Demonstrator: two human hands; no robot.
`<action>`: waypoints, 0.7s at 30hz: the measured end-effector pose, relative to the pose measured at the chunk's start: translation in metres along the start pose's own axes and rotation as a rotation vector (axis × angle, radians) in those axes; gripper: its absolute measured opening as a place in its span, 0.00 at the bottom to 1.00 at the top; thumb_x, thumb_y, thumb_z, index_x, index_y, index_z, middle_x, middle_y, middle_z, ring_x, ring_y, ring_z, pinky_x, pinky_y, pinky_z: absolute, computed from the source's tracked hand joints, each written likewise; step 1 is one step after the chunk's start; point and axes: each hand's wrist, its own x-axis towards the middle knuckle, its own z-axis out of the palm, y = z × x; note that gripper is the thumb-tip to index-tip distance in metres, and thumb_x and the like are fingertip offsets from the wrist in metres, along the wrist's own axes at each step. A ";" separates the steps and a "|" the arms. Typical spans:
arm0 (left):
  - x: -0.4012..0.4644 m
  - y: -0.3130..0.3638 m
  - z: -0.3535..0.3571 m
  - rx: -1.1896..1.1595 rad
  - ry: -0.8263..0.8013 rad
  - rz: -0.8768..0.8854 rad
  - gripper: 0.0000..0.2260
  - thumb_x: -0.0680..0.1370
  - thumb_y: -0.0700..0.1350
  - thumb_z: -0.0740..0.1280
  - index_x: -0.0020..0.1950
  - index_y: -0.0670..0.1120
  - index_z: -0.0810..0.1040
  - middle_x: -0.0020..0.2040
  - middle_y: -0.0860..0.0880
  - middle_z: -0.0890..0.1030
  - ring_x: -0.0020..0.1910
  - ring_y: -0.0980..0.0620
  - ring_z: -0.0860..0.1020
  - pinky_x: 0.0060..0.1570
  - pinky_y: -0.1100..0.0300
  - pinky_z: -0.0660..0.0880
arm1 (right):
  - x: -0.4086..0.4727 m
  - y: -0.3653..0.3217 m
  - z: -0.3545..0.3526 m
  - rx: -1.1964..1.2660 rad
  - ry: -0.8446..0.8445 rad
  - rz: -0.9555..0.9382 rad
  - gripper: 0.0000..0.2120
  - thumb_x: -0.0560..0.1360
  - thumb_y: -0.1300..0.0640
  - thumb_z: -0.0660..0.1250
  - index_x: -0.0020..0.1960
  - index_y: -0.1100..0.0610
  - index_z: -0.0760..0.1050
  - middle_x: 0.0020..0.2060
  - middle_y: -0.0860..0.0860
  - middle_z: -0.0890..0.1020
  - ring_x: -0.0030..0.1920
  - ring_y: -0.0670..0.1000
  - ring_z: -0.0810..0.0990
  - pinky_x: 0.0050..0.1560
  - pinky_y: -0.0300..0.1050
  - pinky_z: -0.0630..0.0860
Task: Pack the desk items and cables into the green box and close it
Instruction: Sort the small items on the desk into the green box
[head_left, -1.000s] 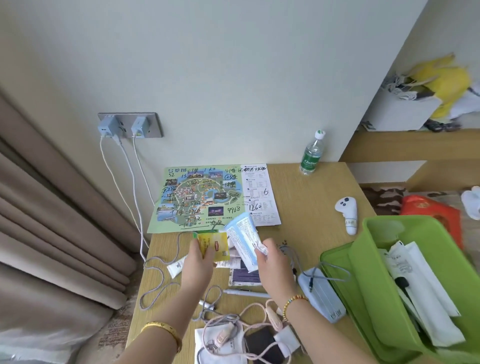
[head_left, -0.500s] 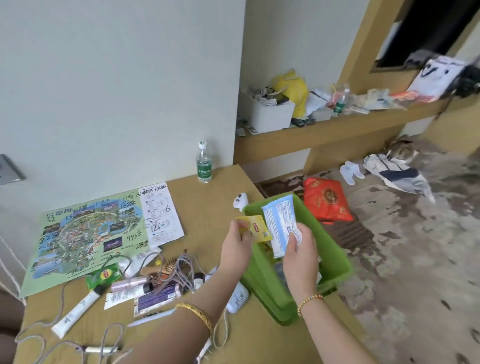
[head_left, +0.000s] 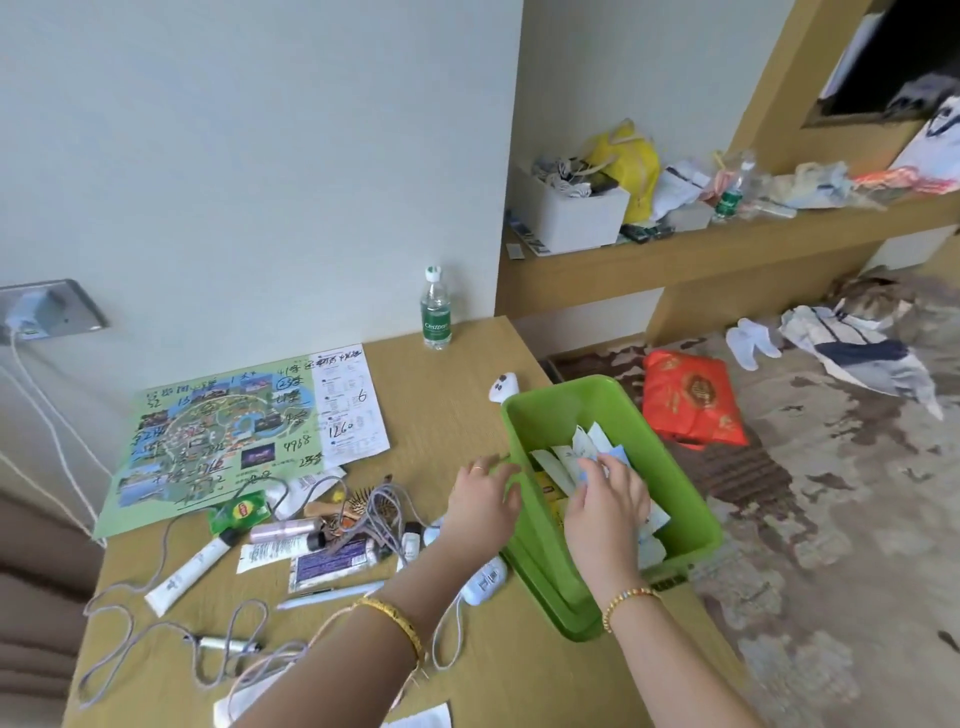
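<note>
Right hand (head_left: 605, 506) is seen inside the green box (head_left: 680, 483), fingers pinching a pale blue packet (head_left: 615, 457). Left hand (head_left: 483, 501) is held flat and relaxed, fingertips at the box's left rim.

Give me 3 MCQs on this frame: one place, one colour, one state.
1. Where is the water bottle?
A. in the box
B. upright on the desk by the wall
C. on the floor

2. What colour is the box?
A. green
B. red
C. white

3. What is the right hand doing?
A. resting on the map
B. holding the bottle
C. reaching into the box, on the packets

Key: 1 B, the bottle stands at the desk's back edge; 2 A, its walls are bright green; 3 C, its fingers lie among the packets inside the box.
</note>
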 end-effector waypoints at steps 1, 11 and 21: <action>-0.006 -0.011 -0.006 -0.050 0.048 -0.026 0.15 0.80 0.45 0.57 0.67 0.47 0.71 0.71 0.44 0.67 0.69 0.45 0.64 0.67 0.57 0.59 | -0.003 -0.009 0.003 0.018 0.018 -0.069 0.15 0.74 0.66 0.61 0.59 0.57 0.75 0.62 0.54 0.73 0.66 0.56 0.66 0.68 0.55 0.58; -0.094 -0.130 -0.024 -0.147 -0.094 -0.379 0.14 0.78 0.42 0.60 0.64 0.46 0.74 0.61 0.47 0.78 0.59 0.49 0.77 0.57 0.60 0.72 | -0.063 -0.060 0.067 0.159 -0.423 -0.477 0.14 0.76 0.66 0.58 0.59 0.56 0.72 0.55 0.51 0.75 0.55 0.52 0.74 0.54 0.44 0.73; -0.151 -0.163 0.008 0.267 -0.449 -0.353 0.21 0.76 0.42 0.63 0.69 0.50 0.67 0.64 0.44 0.73 0.64 0.43 0.69 0.58 0.51 0.71 | -0.116 -0.051 0.120 -0.202 -0.965 -0.659 0.31 0.75 0.60 0.62 0.73 0.42 0.53 0.65 0.52 0.66 0.64 0.56 0.65 0.61 0.54 0.68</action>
